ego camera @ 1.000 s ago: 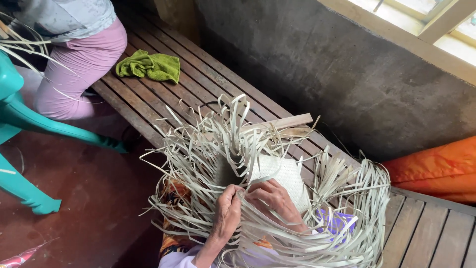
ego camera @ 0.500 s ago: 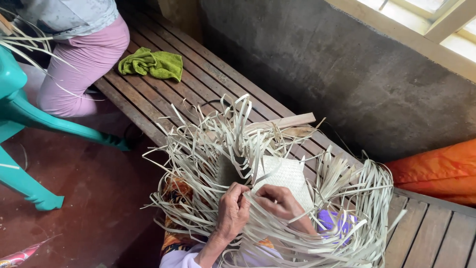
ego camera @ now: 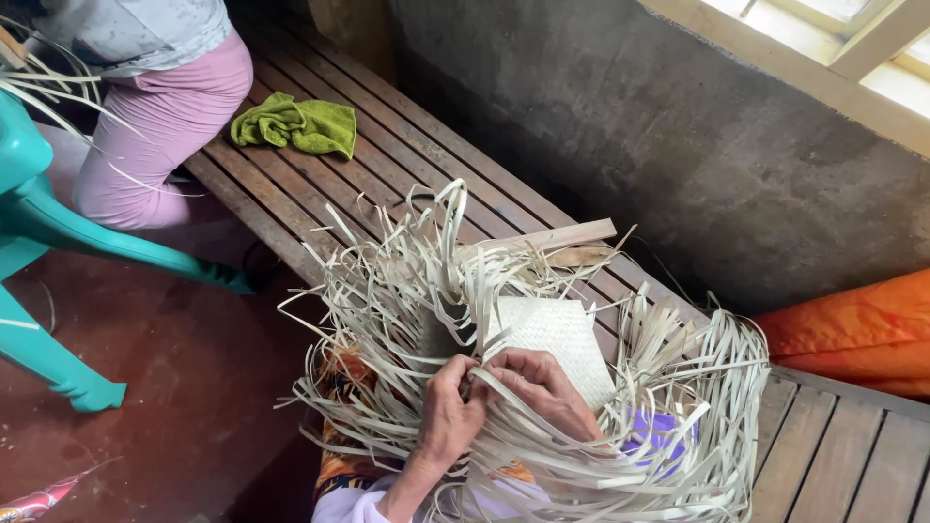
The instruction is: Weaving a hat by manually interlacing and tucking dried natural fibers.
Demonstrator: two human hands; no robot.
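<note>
While a half-woven mat (ego camera: 552, 339) is held over the lap at bottom centre, both hands are met at its near edge. Left hand (ego camera: 448, 416) is closed, fingers pinched on a few pale strips (ego camera: 407, 291) beside the woven patch. Right hand (ego camera: 542, 387) is laid on the patch, fingers curled and gripping strips at the same spot; the two hands are touching. Loose strips are fanned out all round the patch, up over the bench (ego camera: 407, 174) and down past the knees.

Surface: the bench is made of dark wooden slats and is run diagonally from upper left to lower right. A green cloth (ego camera: 295, 124) is left crumpled on it, well apart from the mat. A short wooden stick (ego camera: 552, 237) is laid on the slats just behind the strips.

Room: a rough grey concrete wall (ego camera: 678, 155) is set behind the bench, with a light wooden frame (ego camera: 852, 58) above it. Orange fabric (ego camera: 852, 329) is bunched at the right, against the wall. The floor (ego camera: 174, 387) is reddish-brown. A teal plastic chair (ego camera: 48, 242) is placed at left. Another person (ego camera: 165, 107), in pink trousers, is seated at upper left by the bench end.
</note>
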